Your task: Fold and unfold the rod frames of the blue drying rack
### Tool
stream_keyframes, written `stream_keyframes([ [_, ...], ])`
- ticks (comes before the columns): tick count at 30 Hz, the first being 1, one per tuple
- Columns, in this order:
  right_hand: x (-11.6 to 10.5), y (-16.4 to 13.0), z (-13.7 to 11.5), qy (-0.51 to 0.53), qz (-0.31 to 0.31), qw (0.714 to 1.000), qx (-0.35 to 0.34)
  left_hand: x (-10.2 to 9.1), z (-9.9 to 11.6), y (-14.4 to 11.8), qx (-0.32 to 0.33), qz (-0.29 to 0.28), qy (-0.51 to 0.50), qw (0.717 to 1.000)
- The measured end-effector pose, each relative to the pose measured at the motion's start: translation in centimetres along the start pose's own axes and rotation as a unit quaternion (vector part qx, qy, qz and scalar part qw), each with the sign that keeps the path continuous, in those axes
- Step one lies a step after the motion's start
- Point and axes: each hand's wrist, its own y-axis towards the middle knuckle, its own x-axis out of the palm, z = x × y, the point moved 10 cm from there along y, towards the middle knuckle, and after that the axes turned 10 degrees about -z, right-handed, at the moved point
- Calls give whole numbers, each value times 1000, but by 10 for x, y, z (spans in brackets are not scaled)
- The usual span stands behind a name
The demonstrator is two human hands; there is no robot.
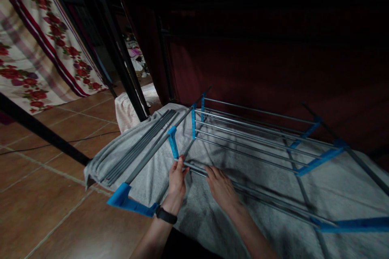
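The drying rack (243, 137), grey rods with blue plastic joints, stands spread over a grey towel (212, 210) on the floor. The left hand (177, 182) has its grip closed around the near rod beside a blue joint (173, 141). The right hand (221, 186) lies open, fingers flat on the same rod. The left wing hangs folded down; the middle and right sections lie open, bare of laundry.

a grey metal rack (249, 137) with blue plastic joints lies partly folded over a grey towel (273, 210), its thin rods running side by side; one side wing rests flat at the left
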Motion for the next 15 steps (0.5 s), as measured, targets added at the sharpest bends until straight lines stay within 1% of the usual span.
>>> stream_keyframes([
  [6, 7, 30, -23, -10, -61, 998, -30, 1, 5, 2, 19, -18, 32, 999],
  [11, 6, 45, -40, 14, -78, 995, -54, 1, 4, 5, 34, -34, 75, 996],
  [13, 6, 51, -46, 27, -82, 994, -62, 1, 2, 5, 39, -38, 76, 996],
  [15, 6, 58, -51, 32, -84, 994, -68, -2, 0, 6, 42, -38, 56, 997],
])
